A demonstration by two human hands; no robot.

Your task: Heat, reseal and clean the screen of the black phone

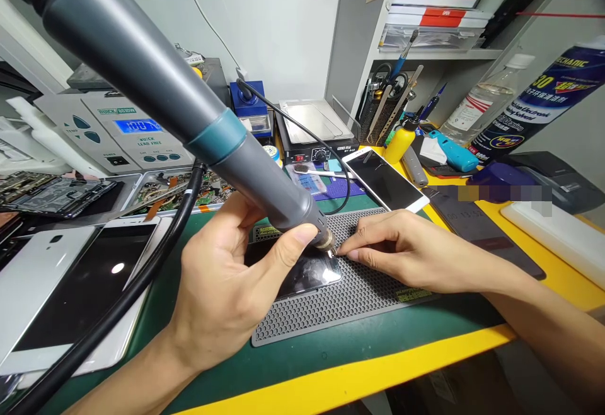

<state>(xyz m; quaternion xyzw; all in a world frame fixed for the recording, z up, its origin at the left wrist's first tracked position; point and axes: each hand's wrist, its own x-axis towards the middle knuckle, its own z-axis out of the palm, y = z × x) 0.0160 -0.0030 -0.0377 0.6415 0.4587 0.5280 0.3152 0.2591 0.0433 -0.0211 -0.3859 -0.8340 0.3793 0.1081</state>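
Observation:
My left hand (231, 289) is wrapped around the lower barrel of a grey hot air gun (155, 68), its thumb lying along the nozzle end. The gun slants down from the upper left, and its metal nozzle (325, 241) is over the right end of a dark phone (307, 276). Part of that phone is hidden behind my left hand and the gun. It rests on a grey honeycomb mat (293, 323). My right hand (401, 248) is closed in a pinch beside the nozzle and the phone's edge; whatever is between the fingertips is too small to make out.
A black hose (174, 245) curves across the left, over white phones (57, 276). Behind stand a hot air station (127, 131) and a hot plate (316, 137). A white phone (387, 178), a yellow bottle (401, 140) and a spray can (539, 99) are at the right.

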